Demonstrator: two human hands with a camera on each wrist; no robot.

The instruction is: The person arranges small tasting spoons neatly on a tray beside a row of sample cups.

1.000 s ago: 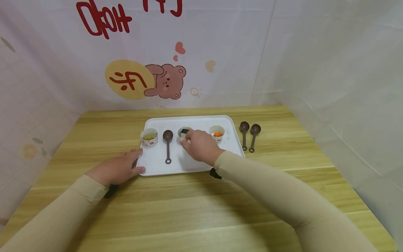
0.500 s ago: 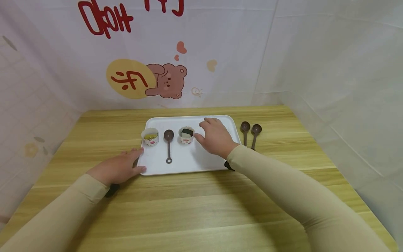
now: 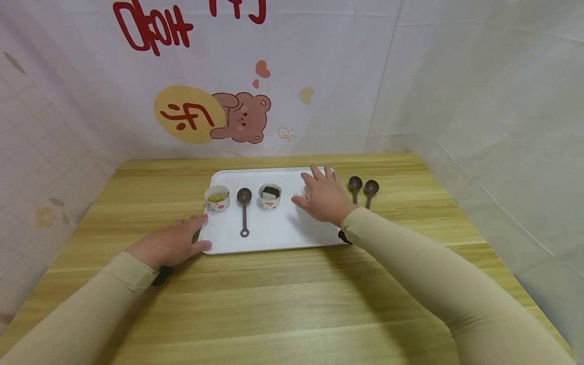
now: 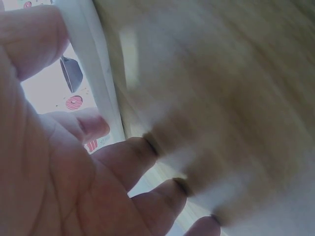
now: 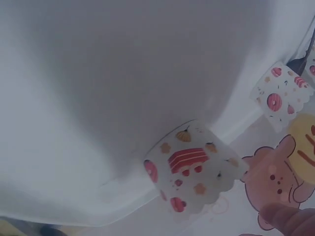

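My left hand (image 3: 173,241) rests at the left edge of a white tray (image 3: 274,238), thumb on its near corner and the other fingers along the side. Above the tray's right part, my right hand (image 3: 324,200) has its fingers spread and holds nothing. Beneath it, a printed paper cup (image 5: 197,169) is mostly hidden in the head view. In the middle paper cup (image 3: 270,204) sits a white piece with a black band (image 3: 271,192), like a rice ball. The left paper cup (image 3: 219,205) contains yellow-green bits. A brown measuring spoon (image 3: 244,203) lies between these two cups.
Two more brown measuring spoons, one nearer the tray (image 3: 355,184) and one farther right (image 3: 371,188), lie on the wooden table (image 3: 283,304). My right forearm partly covers their handles. A printed cloth (image 3: 319,116) hangs behind the table.
My right hand has left the middle cup and moved right, over the right cup, its fingers now spread. The white and black piece stays in the middle cup. My left hand keeps its place.
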